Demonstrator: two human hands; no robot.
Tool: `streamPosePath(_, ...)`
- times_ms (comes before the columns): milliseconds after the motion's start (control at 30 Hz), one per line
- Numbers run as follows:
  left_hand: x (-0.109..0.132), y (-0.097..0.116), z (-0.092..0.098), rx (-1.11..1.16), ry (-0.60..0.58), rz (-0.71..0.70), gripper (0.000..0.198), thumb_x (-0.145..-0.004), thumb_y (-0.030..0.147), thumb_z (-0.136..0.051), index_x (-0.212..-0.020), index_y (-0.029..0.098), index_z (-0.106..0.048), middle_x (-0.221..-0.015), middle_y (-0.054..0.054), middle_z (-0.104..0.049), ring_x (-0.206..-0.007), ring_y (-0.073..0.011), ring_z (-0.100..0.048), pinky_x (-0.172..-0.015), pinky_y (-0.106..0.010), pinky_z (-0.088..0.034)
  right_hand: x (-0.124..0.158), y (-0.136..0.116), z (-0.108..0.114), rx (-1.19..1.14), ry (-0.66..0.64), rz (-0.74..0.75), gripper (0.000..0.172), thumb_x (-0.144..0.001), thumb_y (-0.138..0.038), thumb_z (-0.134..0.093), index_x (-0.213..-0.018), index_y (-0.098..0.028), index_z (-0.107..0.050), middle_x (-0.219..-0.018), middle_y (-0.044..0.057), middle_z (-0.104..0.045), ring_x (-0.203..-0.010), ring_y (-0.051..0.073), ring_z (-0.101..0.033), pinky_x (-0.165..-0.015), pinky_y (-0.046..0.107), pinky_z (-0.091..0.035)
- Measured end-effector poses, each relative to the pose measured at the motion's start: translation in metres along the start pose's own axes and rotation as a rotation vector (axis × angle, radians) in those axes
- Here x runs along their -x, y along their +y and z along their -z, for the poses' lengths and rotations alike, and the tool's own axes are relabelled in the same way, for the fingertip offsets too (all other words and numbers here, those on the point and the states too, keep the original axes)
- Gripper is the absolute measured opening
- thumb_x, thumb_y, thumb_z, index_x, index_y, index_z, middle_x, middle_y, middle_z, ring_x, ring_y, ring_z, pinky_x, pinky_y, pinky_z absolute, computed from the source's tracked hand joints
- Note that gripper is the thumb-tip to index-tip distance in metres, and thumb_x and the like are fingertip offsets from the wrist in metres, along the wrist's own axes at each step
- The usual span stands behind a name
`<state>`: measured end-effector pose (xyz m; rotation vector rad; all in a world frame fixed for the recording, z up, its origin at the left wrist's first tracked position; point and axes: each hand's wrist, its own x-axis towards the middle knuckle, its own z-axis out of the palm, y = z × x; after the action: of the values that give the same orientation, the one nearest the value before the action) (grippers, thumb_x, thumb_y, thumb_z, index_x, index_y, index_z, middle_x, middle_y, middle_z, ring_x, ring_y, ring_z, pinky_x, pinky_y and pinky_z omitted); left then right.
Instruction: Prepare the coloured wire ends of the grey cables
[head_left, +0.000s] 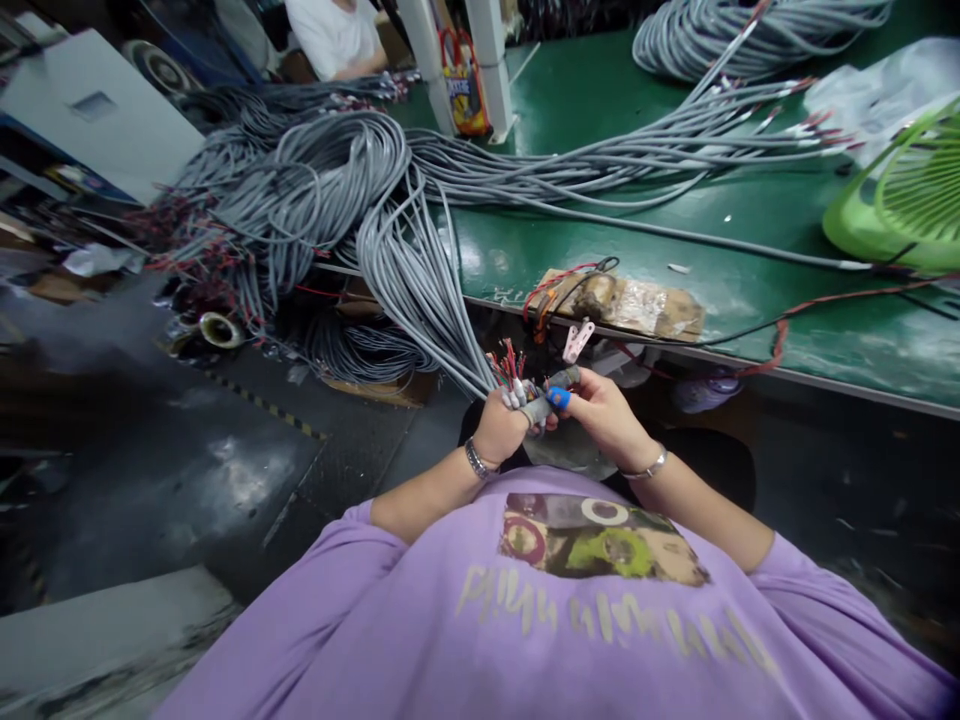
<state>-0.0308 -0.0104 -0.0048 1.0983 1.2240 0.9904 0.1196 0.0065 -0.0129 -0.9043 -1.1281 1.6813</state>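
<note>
In front of my body, my left hand (501, 428) is closed around the end of a bundle of grey cables (420, 270). Red and other coloured wire ends (511, 362) fan out just above its fingers. My right hand (606, 412) meets it from the right, fingers pinched together close to the cable ends. Blue wrapping (559, 397) covers its thumb tip. Grey wrapping shows on other digits where the two hands meet. What lies between the right fingertips is too small and hidden to make out.
A green table (570, 240) carries more grey cables and a green fan (915, 190). At its front edge sit a taped wooden block (637, 305) and a pink clip (578, 341). Coiled cables (367, 345) lie below. Another person (334, 35) is across the table.
</note>
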Motion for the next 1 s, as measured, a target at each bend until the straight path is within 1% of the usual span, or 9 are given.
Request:
streamPosePath(200,0.000,-0.001,-0.001,-0.027,0.007,0.006,0.035,-0.064,0.046,-0.079,-0.064,0.015,-0.062,-0.054,-0.003,-0.066,-0.050,-0.0150,-0.064,-0.046,-0.021,-0.047,-0.002,0.000,0.001,0.056,0.067,-0.030,0.026,-0.068,-0.040,-0.077,-0.070,-0.020,-0.061,-0.057,-0.003,-0.059,-0.050,0.011,-0.050,-0.051,0.026,-0.042)
streamPosePath(333,0.001,-0.005,-0.001,0.012,0.015,0.009,0.035,-0.067,0.046,-0.077,-0.069,0.014,-0.063,-0.058,-0.004,-0.068,-0.055,-0.0169,-0.067,-0.047,-0.022,-0.048,-0.003,0.004,0.003,0.010,0.133,-0.044,0.025,-0.067,-0.038,-0.077,-0.071,-0.018,-0.062,-0.058,-0.004,-0.057,-0.050,0.008,-0.047,-0.049,0.024,-0.037)
streamPosePath(467,0.001,-0.003,-0.001,-0.010,-0.012,-0.004,0.034,-0.066,0.045,-0.078,-0.067,0.015,-0.063,-0.057,-0.004,-0.068,-0.057,-0.0176,-0.068,-0.049,-0.023,-0.050,0.000,0.004,0.003,0.003,0.058,-0.028,0.027,-0.070,-0.041,-0.077,-0.081,-0.019,-0.064,-0.063,-0.002,-0.062,-0.053,0.011,-0.053,-0.051,0.025,-0.039)
streamPosePath(533,0.001,-0.002,-0.001,-0.015,-0.019,-0.004,0.034,-0.065,0.045,-0.079,-0.067,0.015,-0.063,-0.058,-0.004,-0.068,-0.057,-0.0176,-0.068,-0.049,-0.023,-0.050,0.001,0.003,0.002,0.003,0.031,-0.022,0.028,-0.069,-0.042,-0.078,-0.080,-0.020,-0.063,-0.063,-0.002,-0.063,-0.054,0.012,-0.055,-0.053,0.026,-0.041)
streamPosePath(667,0.002,-0.004,-0.001,-0.007,0.006,0.010,0.035,-0.065,0.046,-0.078,-0.068,0.015,-0.063,-0.059,-0.004,-0.068,-0.057,-0.0173,-0.068,-0.049,-0.023,-0.050,0.003,0.004,0.001,-0.014,0.108,-0.013,0.030,-0.065,-0.041,-0.081,-0.075,-0.019,-0.064,-0.062,-0.003,-0.061,-0.054,0.010,-0.050,-0.053,0.025,-0.040)
streamPosePath(733,0.002,-0.007,-0.001,0.006,0.035,-0.008,0.034,-0.068,0.047,-0.076,-0.069,0.014,-0.064,-0.062,-0.005,-0.070,-0.057,-0.0167,-0.068,-0.050,-0.023,-0.050,0.004,0.006,0.001,-0.068,0.137,-0.043,0.030,-0.064,-0.040,-0.081,-0.075,-0.018,-0.064,-0.061,-0.004,-0.058,-0.053,0.009,-0.048,-0.052,0.024,-0.038)
streamPosePath(833,0.002,-0.010,0.000,0.030,0.072,-0.047,0.034,-0.071,0.047,-0.074,-0.071,0.015,-0.064,-0.065,-0.005,-0.071,-0.059,-0.0165,-0.068,-0.051,-0.023,-0.051,0.003,0.009,-0.002,-0.215,0.112,-0.119,0.031,-0.063,-0.038,-0.082,-0.071,-0.019,-0.059,-0.056,-0.006,-0.053,-0.052,0.009,-0.048,-0.053,0.025,-0.039)
streamPosePath(900,0.003,-0.009,0.000,0.024,0.065,-0.043,0.034,-0.070,0.047,-0.075,-0.070,0.014,-0.064,-0.064,-0.005,-0.071,-0.059,-0.0169,-0.068,-0.050,-0.023,-0.050,0.002,0.010,-0.005,-0.281,0.088,-0.135,0.032,-0.064,-0.037,-0.081,-0.068,-0.019,-0.055,-0.053,-0.007,-0.049,-0.050,0.010,-0.049,-0.053,0.026,-0.040)
streamPosePath(1000,0.003,-0.005,0.000,0.008,0.012,-0.003,0.035,-0.066,0.046,-0.077,-0.067,0.014,-0.063,-0.060,-0.005,-0.069,-0.056,-0.0165,-0.067,-0.048,-0.022,-0.048,0.000,0.010,-0.008,-0.258,0.104,-0.111,0.030,-0.066,-0.037,-0.080,-0.071,-0.020,-0.057,-0.052,-0.006,-0.051,-0.046,0.009,-0.047,-0.049,0.025,-0.037)
